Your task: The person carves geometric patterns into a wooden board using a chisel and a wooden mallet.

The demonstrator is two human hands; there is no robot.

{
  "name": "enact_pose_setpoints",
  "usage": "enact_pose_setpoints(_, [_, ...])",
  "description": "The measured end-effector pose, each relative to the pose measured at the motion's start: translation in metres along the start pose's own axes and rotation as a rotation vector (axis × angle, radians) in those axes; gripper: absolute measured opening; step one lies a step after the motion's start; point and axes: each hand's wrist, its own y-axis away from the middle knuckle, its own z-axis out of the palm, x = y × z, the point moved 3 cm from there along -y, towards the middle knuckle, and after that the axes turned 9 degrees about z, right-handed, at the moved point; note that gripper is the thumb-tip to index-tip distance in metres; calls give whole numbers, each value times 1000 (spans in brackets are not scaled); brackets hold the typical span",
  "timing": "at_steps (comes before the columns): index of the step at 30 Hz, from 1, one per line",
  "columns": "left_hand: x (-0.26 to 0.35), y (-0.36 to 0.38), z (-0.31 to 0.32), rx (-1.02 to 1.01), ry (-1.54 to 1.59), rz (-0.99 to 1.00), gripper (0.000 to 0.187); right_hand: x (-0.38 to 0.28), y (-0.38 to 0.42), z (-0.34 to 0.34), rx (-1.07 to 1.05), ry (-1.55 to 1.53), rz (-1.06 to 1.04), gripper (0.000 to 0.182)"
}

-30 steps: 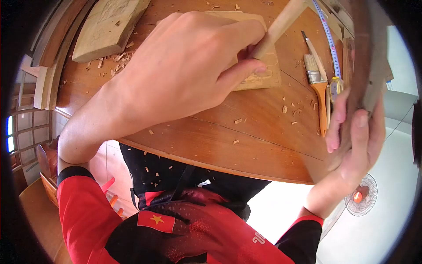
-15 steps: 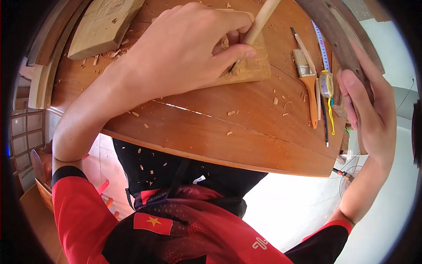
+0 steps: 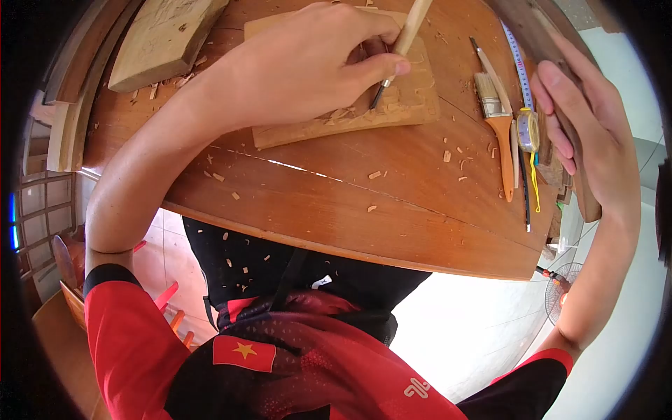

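The left hand has its grip pinched around the pale handle of a chisel, thumb and forefinger meeting on it low down, near the dark blade. The chisel is tilted, its handle leaning toward one o'clock and its blade pointing toward seven, with the tip at the surface of a carved board. The board lies flat on the table, partly covered by the left hand and forearm, with loose chips on its face.

At three o'clock from the tip, the right hand is closed on a dark wooden bar, which slants from eleven o'clock down to five. How far the fingers wrap around it cannot be told.

Between the board and the right hand lie a flat brush, bristles toward twelve, and a slim dark-tipped tool just beside it. Next to these is a tape measure, its blade drawn out toward twelve and its yellow strap hanging toward six, near a black pencil.

Farther out, a thick wood block rests at ten o'clock with shavings by its edge, and a fan stands beyond the table between four and five.
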Motion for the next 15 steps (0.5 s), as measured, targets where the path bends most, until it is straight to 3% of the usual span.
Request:
enact_pose_setpoints(2, [1,0,-1,-61,-3,-13,28,5,-3,0,-20,13,-1,57])
enact_pose_setpoints(5, [-7,6,5,23,129,39,30,-1,-7,-3,-35,-10,-37,56])
enact_pose_setpoints(8, [-7,7,-1,-77,400,-68,31,4,-7,-8,-59,-29,-58,56])
enact_pose_setpoints(11, [-7,9,-2,-26,267,27,31,8,-1,1,-28,-93,-58,55])
enact_pose_setpoints(14, [-11,10,8,103,368,16,24,12,5,14,-22,-145,-57,56])
enact_pose_setpoints(15, [-6,10,2,97,353,97,20,14,7,16,-25,-148,-55,56])
